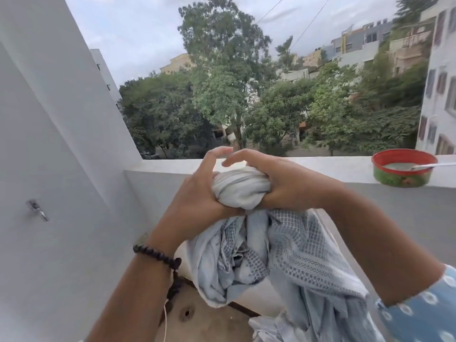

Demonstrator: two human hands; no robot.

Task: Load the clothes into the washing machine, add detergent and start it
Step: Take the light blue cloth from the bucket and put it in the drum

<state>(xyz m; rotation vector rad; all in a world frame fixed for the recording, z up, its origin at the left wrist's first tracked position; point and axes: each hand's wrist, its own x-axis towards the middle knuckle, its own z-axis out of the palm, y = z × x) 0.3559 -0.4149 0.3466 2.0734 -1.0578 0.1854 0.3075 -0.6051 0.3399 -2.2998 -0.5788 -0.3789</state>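
Pale blue-and-white bunched cotton clothes (271,255) held up at centre, above balcony floor, top wadded into white knot. Left hand (197,193) grips knot's left side, right hand (283,183) grips right, likely gathering bundle for carrying. Washing machine not in view. Red-rimmed green round tin (402,170) with spoon on far right parapet ledge (320,166).

pale blue checked cloth (291,248), red-green bowl (402,170), white wall (61,144)

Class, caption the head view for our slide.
Both hands grip bundled pale clothes beside a balcony ledge.
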